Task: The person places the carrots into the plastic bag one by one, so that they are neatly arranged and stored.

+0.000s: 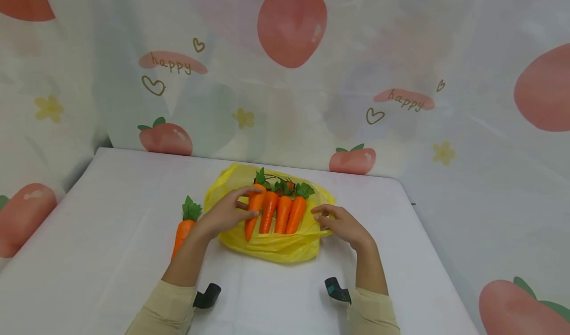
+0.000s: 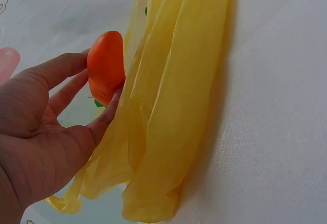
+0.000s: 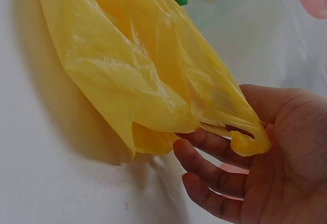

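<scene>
A white desk (image 1: 111, 256) stands against a pale curtain (image 1: 401, 53) printed with big red strawberries, small hearts and the word "happy"; the cloth wraps round the far edge of the desk and both of its sides.

Taking the yellow plastic bag (image 1: 271, 248) in the middle of the desk as the landmark: a lone carrot (image 1: 183, 228) with green leaves lies on the desk just to the left of the bag, beside the left forearm. The left hand (image 1: 224, 215) is at the bag's left edge, its thumb and fingers pinching the leftmost carrot (image 1: 255, 211) of a row. Three more carrots (image 1: 282, 212) lie side by side on top of the bag, leafy tops toward the curtain. At the bag's right edge the right hand (image 1: 340, 223) holds a fold of the yellow film, the plastic caught between thumb and curled fingers.
</scene>
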### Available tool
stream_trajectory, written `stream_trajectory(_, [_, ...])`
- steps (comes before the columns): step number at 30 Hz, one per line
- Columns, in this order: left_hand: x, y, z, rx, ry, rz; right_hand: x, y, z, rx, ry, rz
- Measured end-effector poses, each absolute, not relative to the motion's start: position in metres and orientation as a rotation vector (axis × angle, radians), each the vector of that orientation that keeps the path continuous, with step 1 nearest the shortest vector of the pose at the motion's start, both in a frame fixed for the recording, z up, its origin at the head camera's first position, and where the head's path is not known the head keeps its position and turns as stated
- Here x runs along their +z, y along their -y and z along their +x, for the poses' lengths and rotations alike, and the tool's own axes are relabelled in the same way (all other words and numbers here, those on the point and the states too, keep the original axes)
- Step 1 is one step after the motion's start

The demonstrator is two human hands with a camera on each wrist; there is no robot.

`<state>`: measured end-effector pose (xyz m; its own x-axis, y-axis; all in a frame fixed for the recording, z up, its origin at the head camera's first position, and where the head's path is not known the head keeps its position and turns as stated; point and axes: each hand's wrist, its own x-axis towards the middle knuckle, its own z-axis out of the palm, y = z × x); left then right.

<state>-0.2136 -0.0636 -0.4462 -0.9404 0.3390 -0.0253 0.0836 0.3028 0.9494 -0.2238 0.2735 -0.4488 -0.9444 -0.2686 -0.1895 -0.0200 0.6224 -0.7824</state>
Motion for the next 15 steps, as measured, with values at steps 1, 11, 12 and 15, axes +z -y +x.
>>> stream_trajectory(1, [-0.446, 0.063, -0.215, 1.687, -2.353, 0.379, -0.449, -0.273, -0.224, -1.227, -2.562, -0.232])
stream_trajectory(11, [-0.449, 0.057, -0.227, 1.637, -2.407, 0.369, -0.449, -0.272, -0.224, -1.224, -2.563, -0.229])
stream_trajectory(12, [-0.45, 0.056, -0.229, 1.633, -2.412, 0.366, -0.449, -0.272, -0.224, -1.223, -2.562, -0.227])
stream_trajectory(15, [-0.451, 0.053, -0.231, 1.628, -2.412, 0.35, -0.45, -0.272, -0.224, -1.224, -2.563, -0.221])
